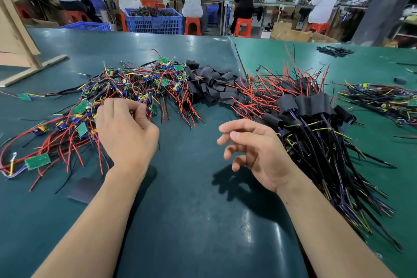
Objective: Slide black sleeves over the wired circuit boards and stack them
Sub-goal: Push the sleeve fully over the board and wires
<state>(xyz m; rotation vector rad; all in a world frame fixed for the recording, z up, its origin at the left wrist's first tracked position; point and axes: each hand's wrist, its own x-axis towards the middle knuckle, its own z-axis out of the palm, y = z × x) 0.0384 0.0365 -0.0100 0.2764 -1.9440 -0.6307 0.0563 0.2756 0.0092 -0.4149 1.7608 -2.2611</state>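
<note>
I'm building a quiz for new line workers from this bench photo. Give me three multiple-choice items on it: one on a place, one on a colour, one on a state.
1. Where does the pile of empty black sleeves lie?
A. between the bare boards and the finished stack
B. at the table's near edge
C. under the right hand

2. What colour are the bare circuit boards?
A. white
B. green
C. orange

3. What is the right hand doing?
A. gripping a sleeve
B. pressing flat on the table
C. hovering with loose fingers, holding nothing

Answers: 1 A, the sleeves sit mid-table between the two heaps. 2 B, the boards among the wires are green. 3 C, its fingers are relaxed and empty, while the left hand reaches into the tangle of wired boards.
</note>
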